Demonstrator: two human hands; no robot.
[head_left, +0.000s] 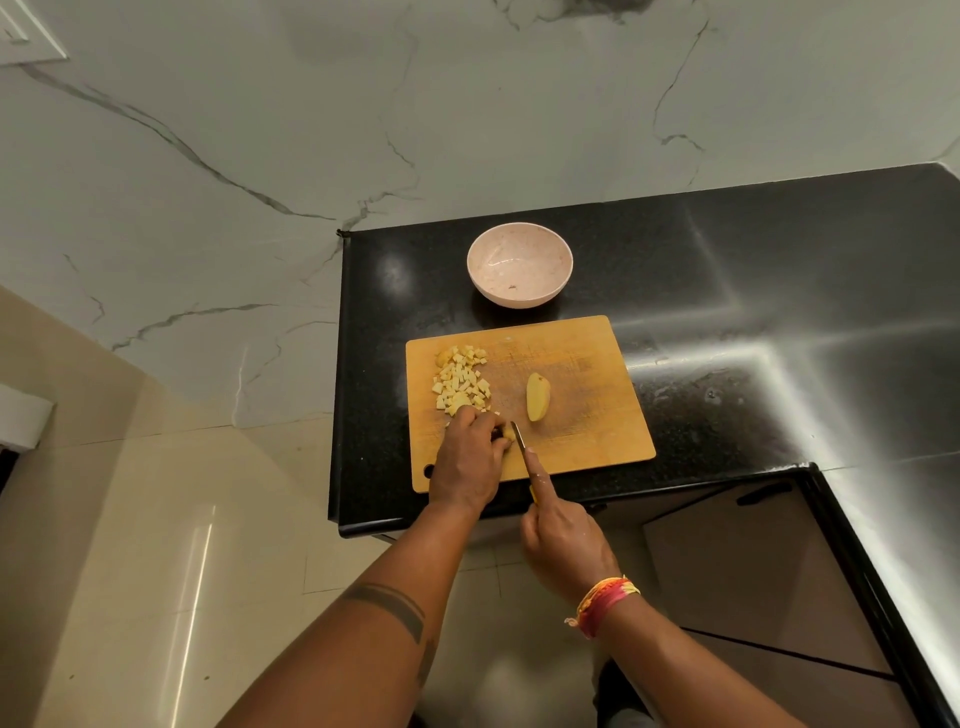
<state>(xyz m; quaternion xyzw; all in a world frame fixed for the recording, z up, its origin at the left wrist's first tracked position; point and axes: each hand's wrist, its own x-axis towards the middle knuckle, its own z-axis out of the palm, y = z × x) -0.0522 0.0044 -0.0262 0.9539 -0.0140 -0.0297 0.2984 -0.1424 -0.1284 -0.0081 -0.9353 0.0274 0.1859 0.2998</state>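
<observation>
A wooden cutting board (576, 364) lies on the black counter. On its left part sits a pile of small pale diced potato pieces (461, 381). A peeled potato half (537, 397) lies near the board's middle. My left hand (470, 460) holds down a small potato piece (506, 435) at the board's front edge, fingers curled over it. My right hand (566, 540) grips a knife (519, 439) with a yellow handle, index finger stretched along the blade's back. The blade's tip meets the held piece.
A pale pink bowl (519, 264) stands behind the board and looks nearly empty. The black counter (779, 291) runs off to the right and wraps round toward me. Its left edge drops to a tiled floor (156, 519). Brown cabinet fronts (753, 571) sit below.
</observation>
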